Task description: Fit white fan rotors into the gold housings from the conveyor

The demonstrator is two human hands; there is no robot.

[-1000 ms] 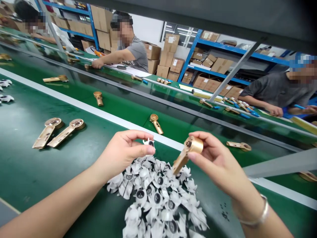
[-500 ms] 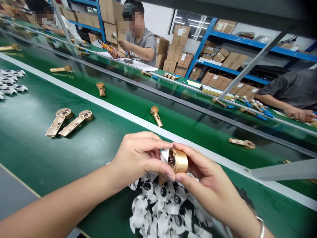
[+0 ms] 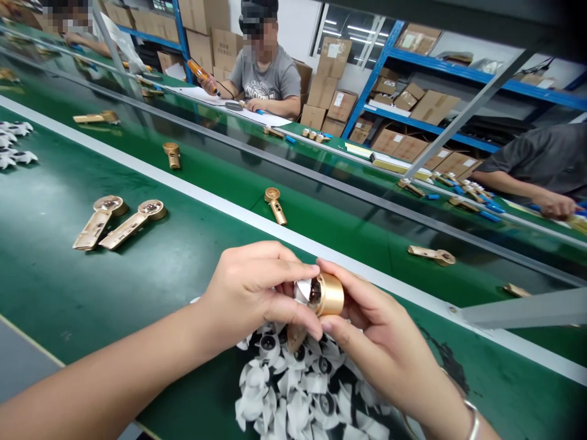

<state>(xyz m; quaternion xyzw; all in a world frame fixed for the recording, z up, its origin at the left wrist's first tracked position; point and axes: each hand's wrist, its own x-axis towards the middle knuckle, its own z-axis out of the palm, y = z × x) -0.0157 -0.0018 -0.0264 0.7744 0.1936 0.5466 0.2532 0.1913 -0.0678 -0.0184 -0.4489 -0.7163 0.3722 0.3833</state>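
My left hand (image 3: 259,293) is closed on a white fan blade (image 3: 302,291), pinching it between thumb and fingers. My right hand (image 3: 380,330) grips the gold round head of a handheld fan housing (image 3: 332,293) from its right side. The blade sits at the open face of the head, where dark and coppery motor parts show between the two. Whether the blade is fully seated I cannot tell. Below both hands lies a loose heap of white fan blades (image 3: 287,394), some showing black round centres.
Two gold fan housings (image 3: 132,225) lie on the green table at left, near more white blades (image 3: 16,143). Beyond the white strip (image 3: 197,203), several gold housings (image 3: 276,206) lie on the green belt. A grey metal post (image 3: 527,310) stands at right. Co-workers sit across.
Both hands keep their hold, with the blade and housing still together. Housings on the belt have shifted left. The co-worker opposite has lowered a raised hand to the table.
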